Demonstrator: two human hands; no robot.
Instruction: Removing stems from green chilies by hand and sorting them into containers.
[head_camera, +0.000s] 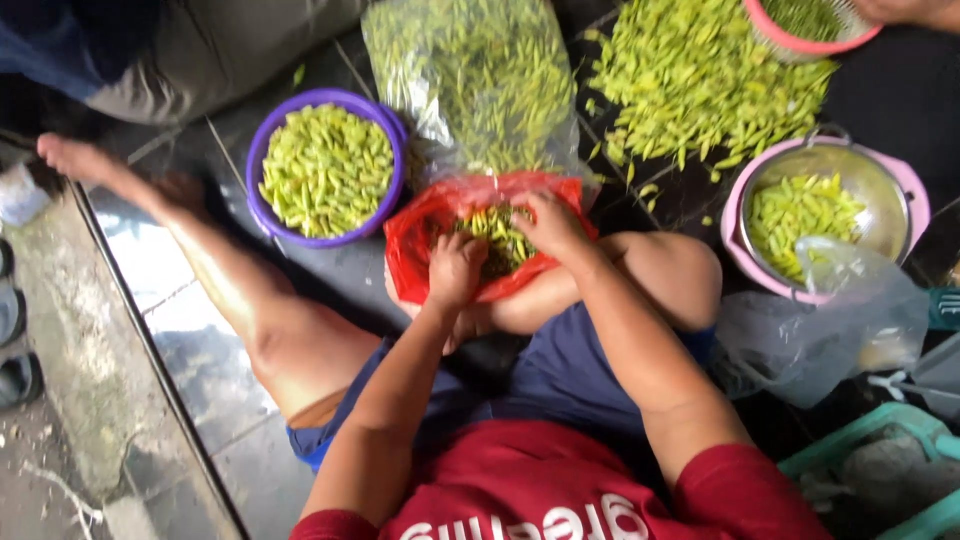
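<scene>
I sit on a dark tiled floor with a red plastic bag (425, 235) of green pods and trimmings in front of my lap. My left hand (455, 268) is closed over something small at the bag's near edge; what it grips is hidden. My right hand (550, 222) reaches into the bag's mouth, fingers curled on the pods there. A purple bowl (262, 150) full of yellow-green pods stands to the left of the bag. A clear plastic bag (480, 80) of the same pods lies just behind it.
A loose heap of pods (700, 80) lies on the floor at the back right. A pink-rimmed metal bowl (905, 195) holds some pods. A crumpled clear bag (830, 320) and a teal basket (860, 440) sit at my right. Another person's hand (915, 10) is near a pink bowl (800, 42).
</scene>
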